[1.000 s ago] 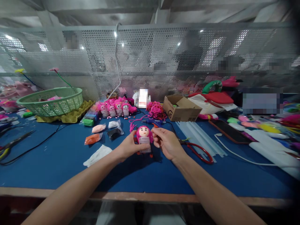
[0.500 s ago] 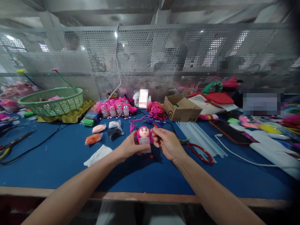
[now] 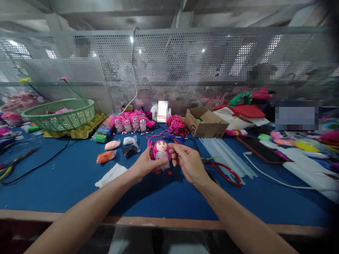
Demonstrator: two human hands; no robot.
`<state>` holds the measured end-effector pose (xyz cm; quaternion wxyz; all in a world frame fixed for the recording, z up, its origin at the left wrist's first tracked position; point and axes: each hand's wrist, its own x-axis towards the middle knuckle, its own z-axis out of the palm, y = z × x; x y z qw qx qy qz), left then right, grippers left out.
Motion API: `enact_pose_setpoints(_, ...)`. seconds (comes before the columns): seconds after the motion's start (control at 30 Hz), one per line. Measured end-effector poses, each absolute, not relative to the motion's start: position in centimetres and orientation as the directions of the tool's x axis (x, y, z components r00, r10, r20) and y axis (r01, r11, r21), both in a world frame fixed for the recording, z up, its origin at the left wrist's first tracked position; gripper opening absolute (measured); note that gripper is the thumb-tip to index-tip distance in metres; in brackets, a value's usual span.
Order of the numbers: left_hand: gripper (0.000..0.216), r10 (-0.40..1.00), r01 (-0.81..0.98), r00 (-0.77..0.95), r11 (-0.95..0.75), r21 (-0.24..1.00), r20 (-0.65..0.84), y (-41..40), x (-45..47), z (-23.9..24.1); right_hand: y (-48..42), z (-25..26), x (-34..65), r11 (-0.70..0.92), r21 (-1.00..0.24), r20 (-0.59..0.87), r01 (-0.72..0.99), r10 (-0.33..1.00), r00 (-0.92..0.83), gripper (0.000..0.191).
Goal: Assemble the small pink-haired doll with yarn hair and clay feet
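My left hand (image 3: 144, 162) is wrapped round a small doll (image 3: 161, 147) with pink yarn hair, a pale face with painted features and a greyish banded body. The thumb lies across the doll's front. At the doll's right side my right hand (image 3: 189, 160) is pinched, its fingertips against the hair by the face; whatever they hold is too small to tell. Behind the doll lies a tangle of pink yarn (image 3: 177, 125), with one strand trailing left. Several similar dolls (image 3: 135, 123) stand together at the back.
Left of my hands are clay packets (image 3: 106, 157) and a crumpled white sheet (image 3: 111, 175). Red-handled scissors (image 3: 227, 174) lie on translucent strips (image 3: 225, 155) at right, near a phone (image 3: 261, 150) and a cable. A cardboard box (image 3: 209, 128) and green basket (image 3: 58, 118) stand farther back.
The doll has shifted slightly left and up in my left hand, tilting a little. My right fingertips have moved slightly left with it, staying by its hair.
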<state>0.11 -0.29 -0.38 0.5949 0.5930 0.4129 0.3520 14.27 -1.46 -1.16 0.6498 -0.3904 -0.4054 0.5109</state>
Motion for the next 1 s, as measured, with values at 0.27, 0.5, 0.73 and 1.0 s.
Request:
enact_pose_setpoints(0.27,0.066,0.929,0.097,0.368,-0.006,0.995,-0.03,-0.15,0.12,-0.58,-1.43,-2.04,14.46,0.321,-0.946,0.31,-0.042,0.936,0.164,0.03)
enact_pose_setpoints(0.5,0.066,0.93,0.088,0.366,-0.007,0.996,-0.026,-0.24,0.16,-0.59,-1.94,-1.51,14.55,0.434,-0.871,0.467,0.231,0.877,0.112,0.031)
enact_pose_setpoints(0.73,0.064,0.929,0.092,0.369,-0.019,0.996,-0.017,-0.16,0.06,-0.67,-2.17,-1.4,14.51,0.466,-0.816,0.526,0.343,0.844,0.106,0.031)
enact_pose_setpoints(1.0,0.065,0.932,0.099,0.363,-0.018,0.995,-0.019,-0.23,0.17,-0.47,-2.15,-1.47,14.38,0.479,-0.78,0.552,0.402,0.83,0.082,0.029)
